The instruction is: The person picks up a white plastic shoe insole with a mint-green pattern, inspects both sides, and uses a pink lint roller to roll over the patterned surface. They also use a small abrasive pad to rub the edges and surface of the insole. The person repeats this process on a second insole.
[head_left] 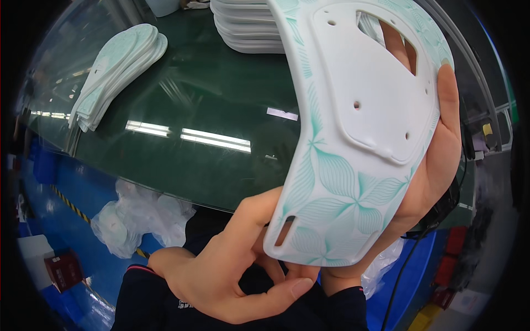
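A white curved plastic panel (342,182) with green leaf line patterns fills the right half of the view, held up and tilted. A raised plain plate with small holes and a larger cut-out forms its upper part. My right hand (436,160) wraps round the right edge from behind, thumb on the rim; some fingers show through the cut-out. At the lower left corner, by a narrow slot, my left hand (237,265) is closed with curled fingers partly behind the panel, its thumb below the bottom edge.
On the dark green table (232,99) lies a fanned stack of similar patterned pieces (118,71) at the far left. A taller stack of white pieces (248,27) stands at the back. Clear plastic bags (138,215) lie beyond the table's near edge. A black cable (406,270) hangs at the right.
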The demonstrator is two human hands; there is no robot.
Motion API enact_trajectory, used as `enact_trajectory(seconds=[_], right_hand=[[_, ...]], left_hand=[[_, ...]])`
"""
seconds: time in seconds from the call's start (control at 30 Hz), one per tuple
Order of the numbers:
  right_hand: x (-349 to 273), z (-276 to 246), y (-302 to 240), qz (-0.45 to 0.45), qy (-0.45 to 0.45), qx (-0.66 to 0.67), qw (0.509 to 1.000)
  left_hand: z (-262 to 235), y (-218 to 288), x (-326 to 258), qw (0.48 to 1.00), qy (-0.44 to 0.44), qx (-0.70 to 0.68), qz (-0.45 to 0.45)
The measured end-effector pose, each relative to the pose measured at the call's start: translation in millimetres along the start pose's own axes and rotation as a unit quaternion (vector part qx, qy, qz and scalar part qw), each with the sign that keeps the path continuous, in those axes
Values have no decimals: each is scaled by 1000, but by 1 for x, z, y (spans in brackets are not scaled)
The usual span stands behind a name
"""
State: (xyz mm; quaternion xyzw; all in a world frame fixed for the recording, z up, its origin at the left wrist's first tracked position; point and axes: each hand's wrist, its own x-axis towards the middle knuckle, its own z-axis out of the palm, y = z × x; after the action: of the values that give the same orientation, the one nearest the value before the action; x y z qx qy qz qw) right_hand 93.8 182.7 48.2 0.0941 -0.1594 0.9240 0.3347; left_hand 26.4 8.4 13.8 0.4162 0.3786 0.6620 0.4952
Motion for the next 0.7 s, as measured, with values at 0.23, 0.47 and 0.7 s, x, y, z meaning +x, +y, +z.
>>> enact_trajectory(seconds=[0.23, 0.47, 0.7], right_hand=[[-1, 6, 1, -15, 40, -25, 999], [0, 11, 2, -30, 95, -55, 994], [-5, 8, -1, -21, 64, -27, 997]], left_hand=[[-1, -5, -2, 997, -3, 34, 64], [3, 1, -9, 997, 75, 19, -3], [-25, 3, -16, 988, 66, 137, 39]])
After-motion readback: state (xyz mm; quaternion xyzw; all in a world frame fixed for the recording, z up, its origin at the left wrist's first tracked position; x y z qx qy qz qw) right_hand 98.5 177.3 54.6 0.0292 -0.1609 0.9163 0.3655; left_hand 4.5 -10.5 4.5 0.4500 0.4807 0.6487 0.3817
